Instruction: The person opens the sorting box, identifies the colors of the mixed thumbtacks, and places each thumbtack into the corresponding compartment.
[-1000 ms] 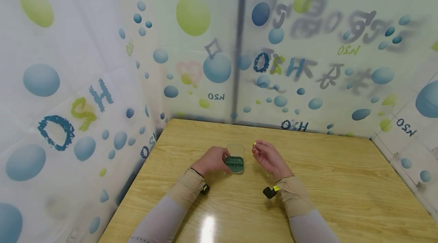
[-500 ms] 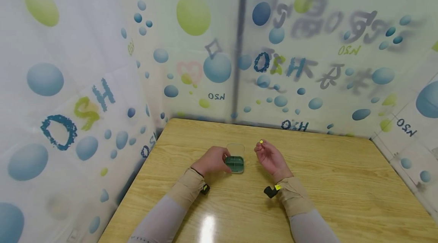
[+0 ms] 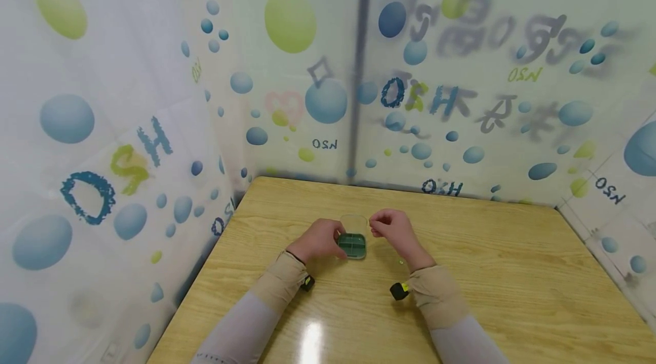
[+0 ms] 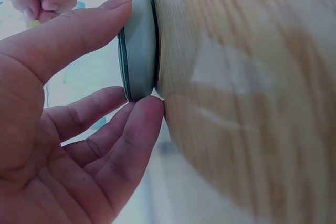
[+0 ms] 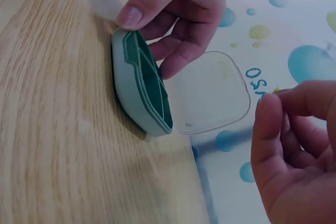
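The right hand hovers just above the far right edge of the green case, its fingers curled in and pinching a tiny yellow piece between thumb and fingertip; only a sliver of that piece shows in the right wrist view, and in the left wrist view it peeps out as a yellow speck under the curled fingers. The left hand holds the case from its left side, thumb pressed on one edge and fingers curled against the opposite edge, so the case sits clamped between them on the wooden table. The case is small and rounded, pale green outside with a darker green inside split by ribs into compartments; I cannot tell whether anything lies in them. Its clear lid stands open, hinged on the far side, right next to the right hand. Behind the table hangs a curtain printed with blue and green bubbles
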The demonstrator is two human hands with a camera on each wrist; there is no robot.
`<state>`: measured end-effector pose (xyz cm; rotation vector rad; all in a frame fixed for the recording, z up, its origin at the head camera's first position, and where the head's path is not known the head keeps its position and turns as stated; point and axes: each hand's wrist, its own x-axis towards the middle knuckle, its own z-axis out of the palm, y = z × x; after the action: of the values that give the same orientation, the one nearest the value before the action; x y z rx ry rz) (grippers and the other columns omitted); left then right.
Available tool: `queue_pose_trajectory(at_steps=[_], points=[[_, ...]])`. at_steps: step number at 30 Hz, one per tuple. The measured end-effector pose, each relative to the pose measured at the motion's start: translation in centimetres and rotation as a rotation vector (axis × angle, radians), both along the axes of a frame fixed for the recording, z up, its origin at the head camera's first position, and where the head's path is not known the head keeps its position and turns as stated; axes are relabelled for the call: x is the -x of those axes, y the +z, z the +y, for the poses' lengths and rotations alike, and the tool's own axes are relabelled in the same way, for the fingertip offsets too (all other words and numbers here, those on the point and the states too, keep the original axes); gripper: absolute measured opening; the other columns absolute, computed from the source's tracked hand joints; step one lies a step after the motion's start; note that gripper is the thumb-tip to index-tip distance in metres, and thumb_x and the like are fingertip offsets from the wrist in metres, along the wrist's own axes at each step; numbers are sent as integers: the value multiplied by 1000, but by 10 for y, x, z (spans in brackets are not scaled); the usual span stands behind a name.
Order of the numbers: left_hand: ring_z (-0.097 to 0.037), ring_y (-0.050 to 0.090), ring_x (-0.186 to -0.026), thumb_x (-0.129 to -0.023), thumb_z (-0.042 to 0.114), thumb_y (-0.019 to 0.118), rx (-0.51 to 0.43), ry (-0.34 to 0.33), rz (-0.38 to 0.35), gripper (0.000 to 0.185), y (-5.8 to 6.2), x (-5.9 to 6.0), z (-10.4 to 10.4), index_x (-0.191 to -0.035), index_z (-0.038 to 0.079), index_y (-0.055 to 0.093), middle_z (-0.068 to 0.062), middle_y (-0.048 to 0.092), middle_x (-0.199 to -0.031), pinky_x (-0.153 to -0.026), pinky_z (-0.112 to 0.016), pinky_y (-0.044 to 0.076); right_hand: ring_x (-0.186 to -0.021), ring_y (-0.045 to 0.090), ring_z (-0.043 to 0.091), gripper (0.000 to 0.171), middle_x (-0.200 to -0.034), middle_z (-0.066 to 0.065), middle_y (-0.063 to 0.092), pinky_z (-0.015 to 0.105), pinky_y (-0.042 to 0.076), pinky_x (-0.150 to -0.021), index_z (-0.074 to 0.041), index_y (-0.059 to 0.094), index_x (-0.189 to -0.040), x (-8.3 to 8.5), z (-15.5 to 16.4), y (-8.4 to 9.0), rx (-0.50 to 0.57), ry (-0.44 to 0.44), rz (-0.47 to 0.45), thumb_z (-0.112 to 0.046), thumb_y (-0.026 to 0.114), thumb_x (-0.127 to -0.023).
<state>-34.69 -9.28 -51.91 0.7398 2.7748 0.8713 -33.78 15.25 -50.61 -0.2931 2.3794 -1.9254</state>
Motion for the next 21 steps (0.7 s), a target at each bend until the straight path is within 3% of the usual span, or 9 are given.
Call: queue_pose_trajectory(at_steps=[2, 5, 9, 16, 21], points=[[-14, 64, -85, -71, 27, 101, 3, -4, -1, 53, 0, 0, 1, -115, 9, 76, -1, 72, -93, -81, -33, 55, -74, 69, 11, 18, -92, 21, 73, 34, 64, -75, 14, 72, -109, -2, -4, 2, -124, -28, 68, -3, 69, -101], [-14, 65, -86, -72, 26, 100, 1, -16, -9, 54, 1, -1, 3, -116, 8, 76, -2, 74, -94, -81, -33, 56, -70, 68, 15, 13, -82, 14, 73, 36, 62, -71, 8, 75, -104, -5, -10, 4, -245, -41, 132, -4, 71, -99], [-13, 64, -83, -73, 26, 99, -4, -28, -11, 54, 2, -2, 5, -117, 7, 76, -2, 74, -93, -80, -32, 56, -71, 68, 22, 11, -78, 9, 71, 32, 58, -68, 4, 77, -101, -9, -15, 6, -299, -21, 155, -4, 71, -98], [-11, 61, -79, -74, 26, 99, -2, -33, 1, 53, 0, -3, 5, -118, 7, 76, -1, 72, -90, -77, -30, 55, -74, 64, 12, 7, -83, 3, 73, 29, 57, -67, -4, 79, -94, -12, -30, -3, -440, -4, 207, -5, 72, -96], [-11, 61, -78, -72, 25, 100, -5, -35, 8, 53, -2, -2, 5, -117, 8, 76, -1, 72, -89, -75, -30, 54, -73, 62, 12, 8, -81, 3, 73, 29, 54, -65, -7, 78, -88, -17, -42, -13, -525, -19, 266, -4, 74, -94]])
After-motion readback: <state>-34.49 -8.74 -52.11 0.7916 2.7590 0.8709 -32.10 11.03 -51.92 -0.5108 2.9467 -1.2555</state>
